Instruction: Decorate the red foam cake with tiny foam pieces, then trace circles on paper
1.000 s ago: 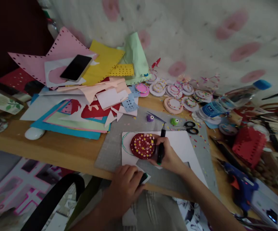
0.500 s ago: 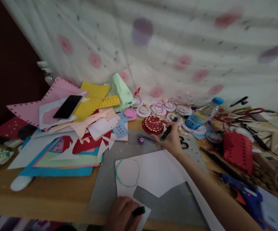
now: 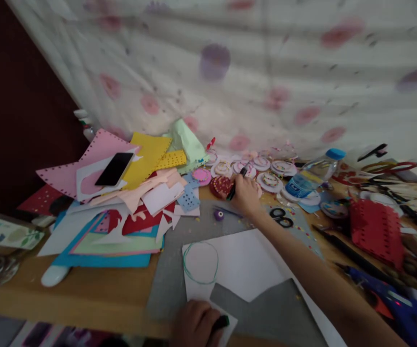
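Note:
My right hand (image 3: 246, 195) is closed around a black and green marker (image 3: 232, 190), which sticks up between the fingers. Its fingertips are at a dark red round piece (image 3: 218, 185) dotted with yellow and white beads, and they partly cover it. At the front edge, my left hand (image 3: 196, 323) is closed on a black marker cap (image 3: 223, 322) with a green end. This hand rests on a corner of the white paper (image 3: 244, 260). A thin green circle (image 3: 200, 262) is drawn on the sheet's left part.
Small black scissors (image 3: 281, 218) and a purple bead with an eye (image 3: 219, 215) lie behind the paper on the grey mat (image 3: 168, 274). Decorated discs (image 3: 269, 182) line the back. A water bottle (image 3: 313, 173) and a blue glue gun (image 3: 382, 289) are right; felt sheets (image 3: 110, 250) left.
My right hand has moved left and slightly back, and the red round piece now sits closer to the pink disc. The whole view has shifted a little. My left hand stays on the paper.

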{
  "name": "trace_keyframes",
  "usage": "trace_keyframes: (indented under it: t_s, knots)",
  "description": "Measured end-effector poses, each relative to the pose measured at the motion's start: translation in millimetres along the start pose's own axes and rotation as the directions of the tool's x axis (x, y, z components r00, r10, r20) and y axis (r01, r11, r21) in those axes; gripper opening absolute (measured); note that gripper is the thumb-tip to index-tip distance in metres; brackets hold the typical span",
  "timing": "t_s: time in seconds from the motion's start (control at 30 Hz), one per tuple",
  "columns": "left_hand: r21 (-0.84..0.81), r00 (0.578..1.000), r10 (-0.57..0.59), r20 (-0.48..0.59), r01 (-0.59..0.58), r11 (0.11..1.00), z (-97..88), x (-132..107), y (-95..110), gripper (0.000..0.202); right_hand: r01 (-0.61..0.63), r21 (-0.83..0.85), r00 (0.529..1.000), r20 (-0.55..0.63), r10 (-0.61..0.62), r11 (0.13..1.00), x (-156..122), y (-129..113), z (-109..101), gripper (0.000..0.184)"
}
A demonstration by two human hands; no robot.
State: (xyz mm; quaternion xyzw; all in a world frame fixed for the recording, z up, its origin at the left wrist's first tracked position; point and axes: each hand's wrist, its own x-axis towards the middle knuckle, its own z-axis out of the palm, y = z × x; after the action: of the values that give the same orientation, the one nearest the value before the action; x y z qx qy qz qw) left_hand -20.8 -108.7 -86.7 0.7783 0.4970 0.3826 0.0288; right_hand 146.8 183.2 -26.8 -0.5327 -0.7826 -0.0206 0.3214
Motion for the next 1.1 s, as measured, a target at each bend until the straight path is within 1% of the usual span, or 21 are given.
trace_keyframes:
  t_s: [0.07, 0.13, 0.17, 0.2, 0.23, 0.27, 0.3, 0.33, 0.4, 0.43, 0.47, 0.5, 0.57, 0.63, 0.67, 0.7, 0.73, 0.8, 0.9, 1.0, 1.1]
  knots:
    - [-0.065, 0.988, -0.052, 0.146, 0.062, 0.996, -13.1, 10, 9, 0.036, 0.022, 0.032, 1.000, -0.022, -0.022, 0.999, -13, 3, -24, 0.032]
    - [-0.115, 0.979, -0.056, 0.197, 0.080, 0.990, -24.3, 17, 15, 0.030, 0.022, 0.073, 0.998, -0.067, -0.017, 0.997, -35, 3, -51, 0.024]
    - [-0.139, 0.977, -0.043, 0.207, 0.073, 0.988, -28.6, 19, 17, 0.027, 0.018, 0.110, 0.994, -0.108, -0.006, 0.994, -49, 2, -63, 0.020]
    - [-0.159, 0.978, -0.031, 0.206, 0.065, 0.985, -32.1, 19, 17, 0.026, 0.009, 0.221, 0.984, -0.173, 0.030, 0.975, -64, -1, -75, 0.018]
    - [-0.176, 0.979, -0.017, 0.204, 0.054, 0.983, -35.1, 19, 15, 0.025, -0.004, 0.324, 0.982, -0.176, 0.064, 0.946, -80, -4, -84, 0.017]
    - [-0.187, 0.979, -0.013, 0.203, 0.052, 0.981, -37.7, 18, 12, 0.024, -0.033, 0.417, 0.988, -0.122, 0.092, 0.908, -95, -7, -91, 0.015]
    - [-0.188, 0.979, -0.027, 0.202, 0.066, 0.980, -40.2, 16, 8, 0.022, -0.075, 0.530, 0.989, -0.065, 0.129, 0.845, -109, -11, -95, 0.017]
    - [-0.179, 0.980, -0.050, 0.194, 0.085, 0.980, -42.7, 15, 2, 0.021, -0.136, 0.637, 0.986, 0.013, 0.166, 0.759, -122, -15, -97, 0.024]
    - [-0.117, 0.981, -0.130, 0.141, 0.146, 0.982, -47.6, 11, -11, 0.018, -0.279, 0.790, 0.958, 0.188, 0.218, 0.546, -143, -23, -94, 0.036]
    - [-0.070, 0.980, -0.172, 0.096, 0.179, 0.981, -49.6, 9, -18, 0.017, -0.349, 0.820, 0.934, 0.269, 0.233, 0.453, -149, -27, -91, 0.038]
    - [-0.017, 0.977, -0.209, 0.046, 0.210, 0.978, -51.1, 8, -24, 0.017, -0.412, 0.822, 0.909, 0.340, 0.242, 0.392, -154, -32, -87, 0.035]
    - [0.032, 0.973, -0.232, -0.003, 0.232, 0.972, -51.8, 7, -29, 0.017, -0.463, 0.808, 0.885, 0.396, 0.246, 0.365, -155, -37, -83, 0.029]
    - [0.100, 0.965, -0.255, -0.062, 0.261, 0.960, -51.1, 4, -36, 0.017, -0.541, 0.763, 0.841, 0.492, 0.227, 0.353, -152, -48, -75, 0.019]
    - [0.124, 0.964, -0.249, -0.096, 0.260, 0.958, -47.6, 1, -38, 0.017, -0.598, 0.734, 0.797, 0.585, 0.149, 0.322, -142, -61, -65, 0.023]
    - [0.128, 0.964, -0.241, -0.114, 0.254, 0.959, -45.3, -1, -39, 0.017, -0.614, 0.726, 0.781, 0.616, 0.104, 0.308, -135, -66, -59, 0.026]
    - [0.131, 0.964, -0.231, -0.133, 0.248, 0.960, -42.9, -2, -39, 0.017, -0.619, 0.720, 0.771, 0.633, 0.070, 0.313, -128, -72, -52, 0.030]
    - [0.135, 0.962, -0.223, -0.158, 0.245, 0.960, -40.7, -4, -39, 0.018, -0.613, 0.714, 0.769, 0.638, 0.048, 0.337, -121, -77, -44, 0.033]
    - [0.142, 0.952, -0.221, -0.211, 0.253, 0.957, -37.4, -8, -39, 0.019, -0.583, 0.708, 0.780, 0.625, 0.030, 0.398, -110, -84, -29, 0.039]
    - [0.150, 0.933, -0.231, -0.276, 0.279, 0.948, -35.4, -11, -38, 0.020, -0.561, 0.708, 0.790, 0.613, 0.023, 0.428, -105, -92, -9, 0.041]
    - [0.158, 0.931, -0.225, -0.288, 0.278, 0.947, -36.0, -12, -37, 0.021, -0.546, 0.705, 0.795, 0.607, 0.014, 0.453, -108, -97, -3, 0.040]
    - [0.163, 0.936, -0.223, -0.271, 0.273, 0.948, -37.3, -10, -35, 0.022, -0.538, 0.700, 0.788, 0.616, -0.015, 0.470, -112, -99, -5, 0.039]
